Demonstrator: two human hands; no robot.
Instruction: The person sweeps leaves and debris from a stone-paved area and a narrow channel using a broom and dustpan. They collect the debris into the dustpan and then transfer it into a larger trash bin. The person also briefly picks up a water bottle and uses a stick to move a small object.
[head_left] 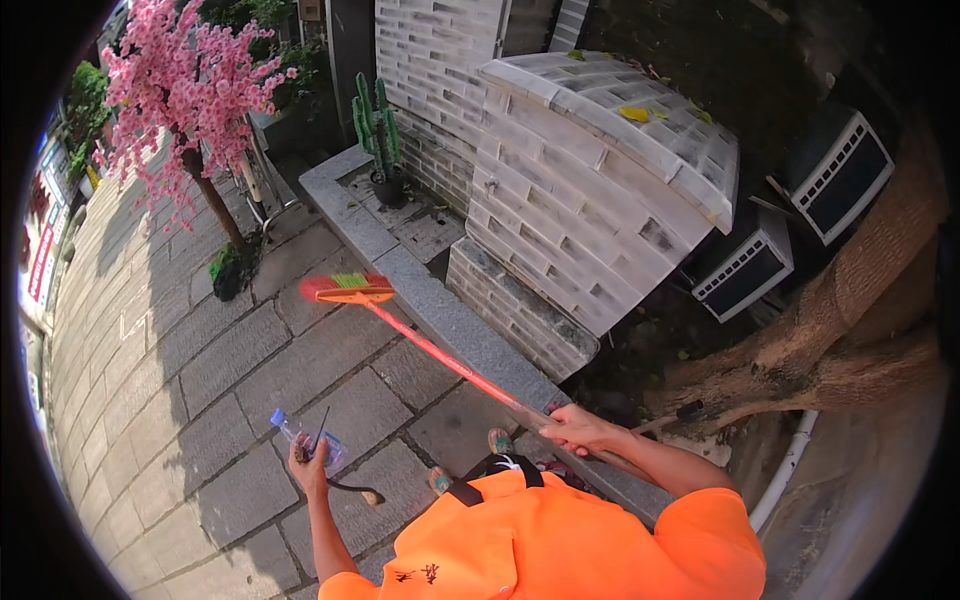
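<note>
My right hand (pixel 578 430) is wrapped around the long red handle of a broom (pixel 440 355), near its upper end. The broom's orange head, with red and yellow-green bristles, reaches out ahead to the paving beside the low stone kerb. At the lower left, my left hand (pixel 310 468) is closed around a clear plastic bottle (pixel 332 448) with a blue cap. A thin dark stick rises by those fingers, and a dark curved piece with a tan end (pixel 372 497) shows just to their right; how these are held is unclear.
Stone paving (pixel 240 350) stretches ahead and left. A grey kerb (pixel 470 345) runs along a brick wall (pixel 580 190). A potted cactus (pixel 388 185) stands behind the kerb, a pink blossom tree (pixel 200 180) farther left. Air-conditioner units (pixel 745 265) and a thick trunk (pixel 800 340) are right.
</note>
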